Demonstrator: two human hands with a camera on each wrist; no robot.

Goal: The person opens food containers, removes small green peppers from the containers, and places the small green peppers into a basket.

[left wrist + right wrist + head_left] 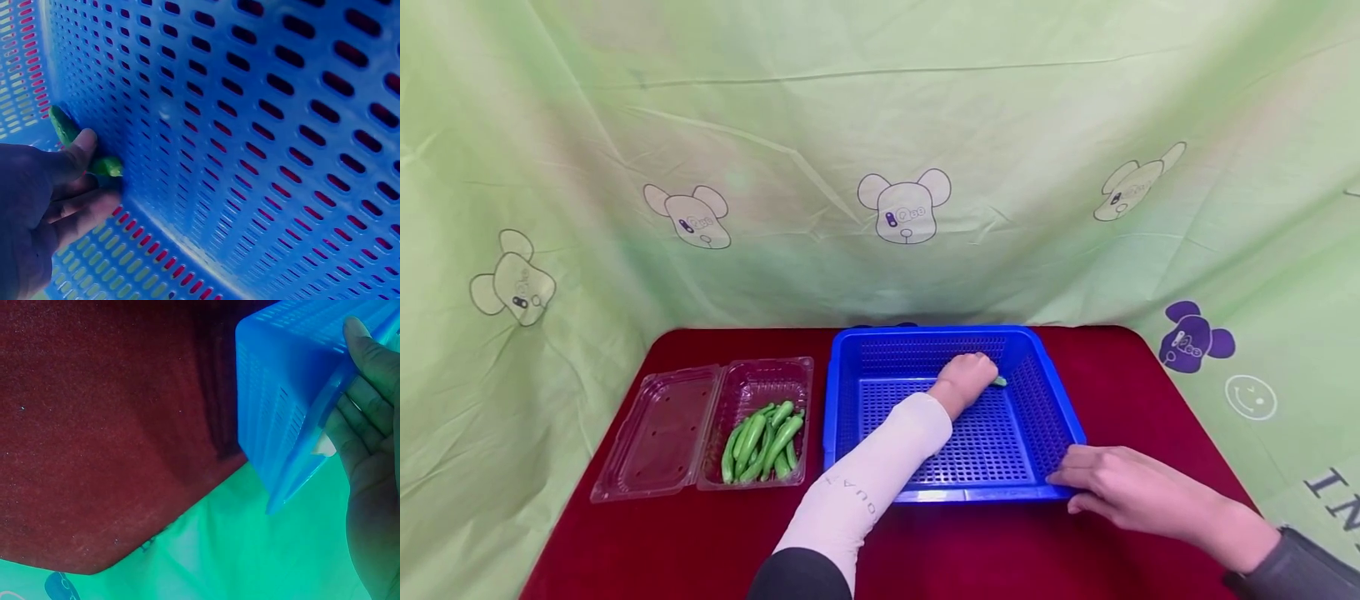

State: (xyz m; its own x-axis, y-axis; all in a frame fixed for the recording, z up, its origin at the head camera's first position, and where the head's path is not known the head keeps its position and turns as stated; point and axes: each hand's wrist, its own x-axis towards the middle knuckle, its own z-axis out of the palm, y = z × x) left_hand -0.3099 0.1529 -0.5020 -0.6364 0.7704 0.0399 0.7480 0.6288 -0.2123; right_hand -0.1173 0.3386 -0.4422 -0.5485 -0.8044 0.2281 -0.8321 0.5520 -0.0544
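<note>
Slender green pepper (62,123) inside perforated plastic basket (928,332); red cloth (1120,375) beneath

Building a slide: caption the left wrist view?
Left hand holding a green pepper inside a blue perforated basket.

A bare right hand (375,428) holds the rim of a blue, slotted plastic basket (265,403), the thumb nearer than the other fingers. Right of the basket spreads a dark red cloth tabletop (112,431). Beyond its far edge hangs bright green fabric (262,550), bearing a dark blue printed shape (60,586) at far right.
</note>
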